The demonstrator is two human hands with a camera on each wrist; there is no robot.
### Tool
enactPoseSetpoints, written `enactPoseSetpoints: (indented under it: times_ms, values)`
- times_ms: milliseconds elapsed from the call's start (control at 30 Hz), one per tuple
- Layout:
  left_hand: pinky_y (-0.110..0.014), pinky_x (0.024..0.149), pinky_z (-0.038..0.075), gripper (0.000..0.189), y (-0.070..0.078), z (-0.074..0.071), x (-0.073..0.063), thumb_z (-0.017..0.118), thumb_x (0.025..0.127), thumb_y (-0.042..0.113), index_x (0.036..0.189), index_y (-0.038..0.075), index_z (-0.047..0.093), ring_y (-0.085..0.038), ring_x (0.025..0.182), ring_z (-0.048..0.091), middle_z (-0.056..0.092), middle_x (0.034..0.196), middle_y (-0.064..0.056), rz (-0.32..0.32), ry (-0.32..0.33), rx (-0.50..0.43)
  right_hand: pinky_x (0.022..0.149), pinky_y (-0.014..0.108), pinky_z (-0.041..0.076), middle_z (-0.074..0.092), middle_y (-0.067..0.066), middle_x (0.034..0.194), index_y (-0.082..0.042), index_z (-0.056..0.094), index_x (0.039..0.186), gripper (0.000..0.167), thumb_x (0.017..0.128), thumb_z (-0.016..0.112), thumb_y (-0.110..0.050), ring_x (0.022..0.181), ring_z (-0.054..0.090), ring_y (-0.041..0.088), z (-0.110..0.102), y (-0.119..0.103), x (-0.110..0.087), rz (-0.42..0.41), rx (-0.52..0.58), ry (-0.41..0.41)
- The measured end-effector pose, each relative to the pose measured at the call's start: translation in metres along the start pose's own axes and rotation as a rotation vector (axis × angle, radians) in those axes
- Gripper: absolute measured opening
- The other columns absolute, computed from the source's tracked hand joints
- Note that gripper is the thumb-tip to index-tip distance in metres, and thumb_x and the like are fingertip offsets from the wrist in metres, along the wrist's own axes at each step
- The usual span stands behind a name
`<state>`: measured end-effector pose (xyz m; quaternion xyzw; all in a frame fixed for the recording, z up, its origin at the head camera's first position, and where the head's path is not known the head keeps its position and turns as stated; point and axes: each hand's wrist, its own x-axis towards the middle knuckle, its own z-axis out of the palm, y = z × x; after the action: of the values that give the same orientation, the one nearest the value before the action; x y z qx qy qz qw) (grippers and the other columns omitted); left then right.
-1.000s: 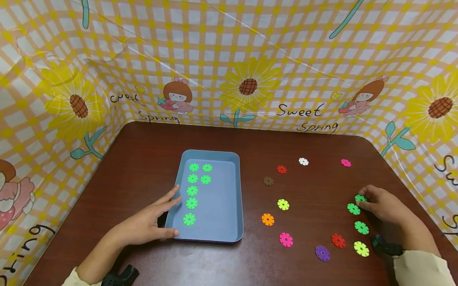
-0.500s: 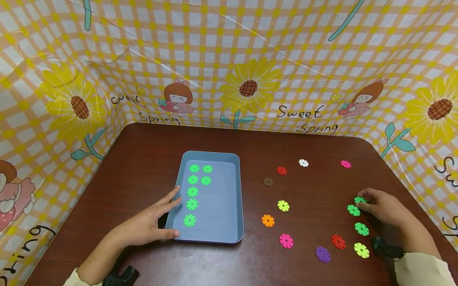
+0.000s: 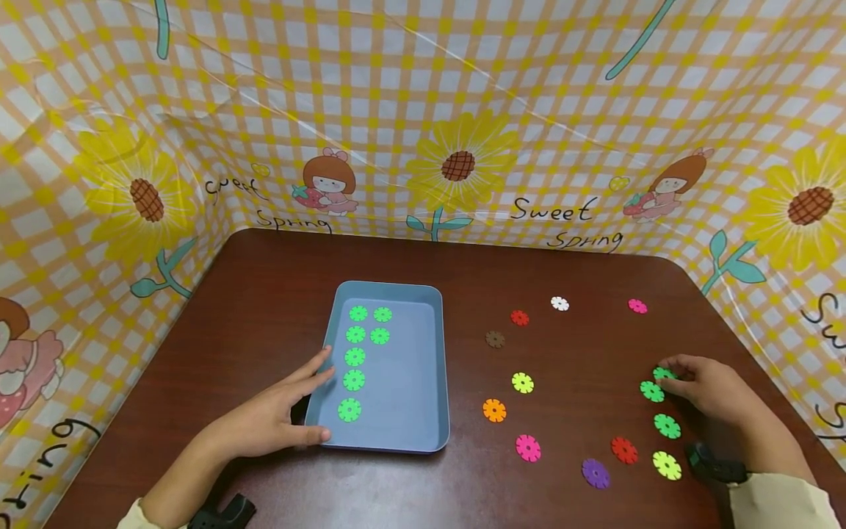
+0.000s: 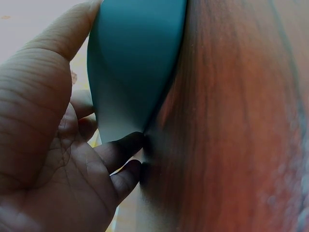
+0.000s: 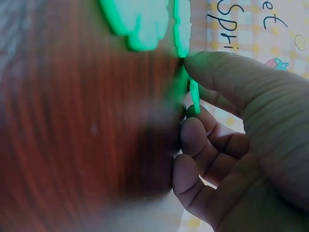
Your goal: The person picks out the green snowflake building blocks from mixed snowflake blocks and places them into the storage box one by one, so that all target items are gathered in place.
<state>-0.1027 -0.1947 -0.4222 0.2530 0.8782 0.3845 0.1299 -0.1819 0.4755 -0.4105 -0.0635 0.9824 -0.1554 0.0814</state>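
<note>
In the head view, my left hand (image 3: pixel 261 422) rests at the near left corner of the blue-grey tray (image 3: pixel 416 367). Its fingers are spread over the left rim, and the thumb touches the front corner. The left wrist view shows fingertips against the tray's outer wall (image 4: pixel 133 53). Several green notched plastic discs (image 3: pixel 354 380) lie inside, along the tray's left side. Far to the right, my right hand (image 3: pixel 717 389) pinches a green notched disc (image 3: pixel 663 374) between thumb and fingers, low at the tabletop. Another green disc (image 3: pixel 652 391) lies beside it; a third (image 3: pixel 667 426) is nearer me.
Loose discs are scattered right of the tray: orange (image 3: pixel 494 411), brown (image 3: pixel 495 339), purple (image 3: pixel 595 474), white (image 3: pixel 559 303), and several red, pink and yellow ones. A patterned cloth (image 3: pixel 456 88) walls the back and sides of the brown table (image 3: pixel 277 294).
The head view has shifted very slightly. Both hands stay at their places, the left at the tray and the right at the green disc.
</note>
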Motion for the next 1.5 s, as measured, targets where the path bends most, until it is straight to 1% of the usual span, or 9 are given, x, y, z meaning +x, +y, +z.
enactPoseSetpoints:
  times_ms: [533,700,867,967,1033,1100,1233,1300,1500]
  values:
    - [-0.058,0.109,0.029,0.092,-0.001,-0.001,0.000,0.074,0.086,0.050,0.155,0.005,0.032,-0.027,0.149,0.016,0.006,0.167,0.001,0.000,0.006,0.009,0.075,0.050,0.047,0.068,0.017,0.104,0.003,0.066,0.117,0.041,0.095,0.069,-0.031,0.096,0.061,0.039,0.002,0.000,-0.001,-0.034,0.019,0.025]
    - [-0.058,0.109,0.029,0.092,-0.002,0.000,0.000,0.075,0.086,0.049,0.155,0.005,0.033,-0.028,0.149,0.016,0.007,0.167,0.000,0.009,0.012,0.016,0.078,0.055,0.047,0.063,0.028,0.118,0.003,0.064,0.122,0.042,0.097,0.067,-0.031,0.105,0.057,0.046,0.001,-0.004,-0.003,-0.036,0.064,0.018]
    - [-0.058,0.109,0.029,0.092,-0.002,0.000,0.000,0.075,0.086,0.048,0.155,0.006,0.033,-0.028,0.149,0.017,0.007,0.167,-0.001,0.009,0.014,0.017,0.074,0.038,0.049,0.062,0.026,0.120,0.001,0.064,0.123,0.040,0.097,0.067,-0.029,0.102,0.059,0.035,-0.003,-0.012,-0.001,-0.064,0.066,0.049]
    - [-0.058,0.108,0.030,0.091,-0.002,0.000,0.000,0.075,0.086,0.048,0.155,0.005,0.033,-0.028,0.149,0.017,0.007,0.167,-0.002,0.010,0.013,0.017,0.070,0.030,0.048,0.062,0.024,0.122,-0.001,0.064,0.125,0.040,0.097,0.067,-0.030,0.102,0.060,0.036,-0.006,-0.019,0.001,-0.079,0.073,0.071]
    - [-0.058,0.108,0.030,0.091,-0.002,0.000,0.000,0.075,0.086,0.048,0.155,0.006,0.033,-0.027,0.149,0.017,0.007,0.167,-0.002,0.008,0.012,0.019,0.071,0.030,0.048,0.059,0.024,0.126,-0.002,0.063,0.126,0.041,0.097,0.066,-0.031,0.107,0.058,0.038,-0.007,-0.024,0.002,-0.081,0.086,0.075]
    - [-0.058,0.108,0.031,0.091,-0.002,0.000,0.000,0.075,0.086,0.048,0.155,0.006,0.033,-0.027,0.149,0.017,0.007,0.167,-0.001,0.006,0.011,0.018,0.071,0.028,0.048,0.059,0.023,0.127,-0.004,0.063,0.127,0.041,0.097,0.066,-0.032,0.105,0.059,0.031,-0.008,-0.031,0.002,-0.085,0.098,0.080]
    - [-0.058,0.108,0.030,0.092,-0.002,0.001,0.001,0.075,0.086,0.049,0.155,0.007,0.032,-0.027,0.149,0.017,0.007,0.167,0.000,0.001,0.009,0.017,0.070,0.025,0.048,0.060,0.018,0.124,-0.006,0.064,0.126,0.038,0.097,0.067,-0.030,0.097,0.055,0.004,-0.009,-0.043,0.006,-0.112,0.125,0.090]
    - [-0.058,0.108,0.030,0.092,-0.002,0.001,0.001,0.075,0.086,0.049,0.155,0.007,0.032,-0.027,0.149,0.017,0.007,0.167,0.000,-0.001,0.008,0.013,0.070,0.025,0.049,0.061,0.016,0.122,-0.006,0.064,0.126,0.037,0.096,0.068,-0.028,0.094,0.052,-0.002,-0.008,-0.049,0.008,-0.133,0.131,0.095]
    - [-0.058,0.108,0.030,0.092,-0.003,0.000,0.000,0.075,0.086,0.049,0.155,0.006,0.032,-0.027,0.149,0.017,0.006,0.167,0.000,0.005,0.006,0.008,0.068,0.025,0.049,0.064,0.011,0.112,-0.005,0.067,0.120,0.031,0.093,0.072,-0.020,0.087,0.054,0.002,-0.007,-0.070,0.019,-0.221,0.114,0.136]
